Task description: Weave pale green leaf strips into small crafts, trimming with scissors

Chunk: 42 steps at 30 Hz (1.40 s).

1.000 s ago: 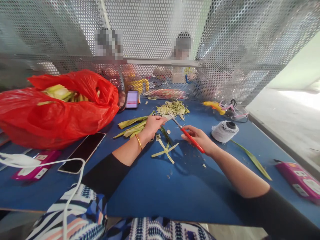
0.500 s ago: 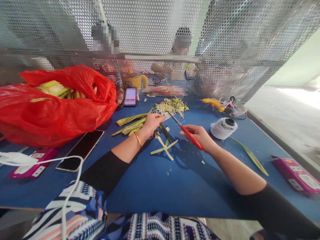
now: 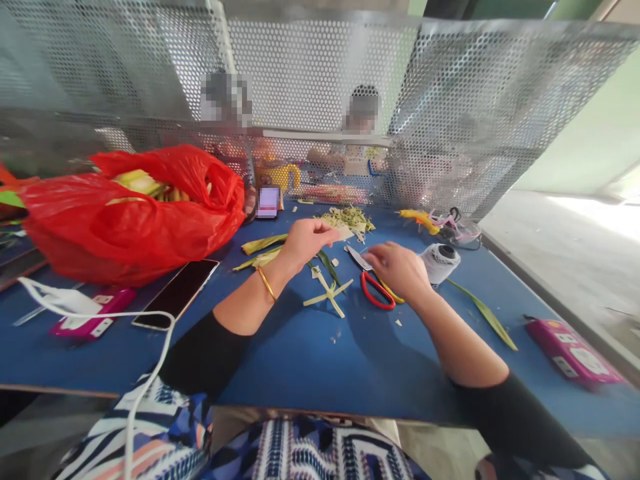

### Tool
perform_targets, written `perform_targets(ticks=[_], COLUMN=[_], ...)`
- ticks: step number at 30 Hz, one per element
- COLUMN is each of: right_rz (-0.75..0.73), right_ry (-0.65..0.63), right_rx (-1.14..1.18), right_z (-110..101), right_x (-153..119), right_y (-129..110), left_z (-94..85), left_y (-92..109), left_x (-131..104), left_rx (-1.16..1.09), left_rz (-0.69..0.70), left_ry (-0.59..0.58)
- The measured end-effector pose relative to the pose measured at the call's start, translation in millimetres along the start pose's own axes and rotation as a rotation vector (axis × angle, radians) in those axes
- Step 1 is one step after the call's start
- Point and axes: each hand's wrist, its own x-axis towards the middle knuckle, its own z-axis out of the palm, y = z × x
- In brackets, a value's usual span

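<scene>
**Hidden handles, masked heads**

The right hand (image 3: 397,267) hides part of the scissors (image 3: 377,293); contact is unclear. The left hand (image 3: 305,241) covers one end of a pale piece (image 3: 345,233). Two heads (image 3: 362,110), upper frame, are pixelated.

Close head-worn view, facing forward and down over both forearms (image 3: 250,300) to the fingers (image 3: 327,233), perforated metal screen (image 3: 310,73) beyond them.

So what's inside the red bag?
Pale green and yellowish leafy pieces show at the opening of the bag. Anything deeper is covered by the red plastic, so I can't tell what's there.
</scene>
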Motion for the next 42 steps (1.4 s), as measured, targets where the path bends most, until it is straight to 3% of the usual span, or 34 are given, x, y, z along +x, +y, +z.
perform_targets(ticks=[2, 5, 9, 11, 16, 20, 25, 28, 30, 33, 35, 37, 39, 42], right_rz=[-0.054, -0.110, -0.130, -0.128, -0.108, -0.100, -0.113, -0.089, -0.074, -0.043, -0.007, 0.024, 0.038, 0.032], right_ry=[0.117, 0.048, -0.100, -0.107, -0.009, 0.014, 0.078, 0.076, 0.058, 0.072, 0.170, 0.310, 0.422, 0.474], right_rx=[0.431, 0.847, 0.883, 0.892, 0.991, 1.020, 1.102, 1.153, 1.162, 1.169, 1.167, 1.135, 1.101, 1.087], right_z=[-2.1, 2.7, 9.1, 8.0, 1.0, -1.2, -1.3, -0.8, -0.4, 0.5, 1.6, 3.8, 8.0, 18.7], right_x=[2.0, 1.2, -4.9, -6.3, -3.8, -3.3, -3.3, -2.5, -1.9, -1.4, -1.5, -2.5, -5.2, -13.5], right_y=[-11.5, -25.7, -25.3, -18.0, -2.3, 1.0, 3.3, 4.6, 5.3, 5.1, 3.1, -1.5, -8.7, -23.2], left_z=[-0.6, -2.4, -10.1, -18.4, -43.1, -48.8, -44.4, -43.9, -44.4, -43.4, -38.6, -29.2, -15.8, 5.5], left_y=[2.5, -3.7, -18.2, -23.9, -29.3, -27.5, -24.7, -22.5, -22.1, -24.6, -27.3, -28.9, -28.0, -23.0], left_x=[-12.8, -28.2, -33.7, -29.6, -17.3, -16.5, -18.1, -17.8, -16.3, -13.0, -12.9, -17.0, -26.0, -45.1], left_rx=[0.046, 0.068, 0.059, 0.081, 0.211, 0.158, -0.265, -0.537, -0.659, -0.751, -0.737, -0.660, -0.551, -0.414], left_rz=[0.057, 0.065, -0.007, -0.012, 0.083, 0.085, -0.086, -0.214, -0.281, -0.320, -0.307, -0.273, -0.226, -0.209], left_ry=[-0.029, -0.118, -0.262, -0.283, -0.031, 0.099, 0.097, 0.061, 0.099, 0.279, 0.429, 0.507, 0.419, 0.094])
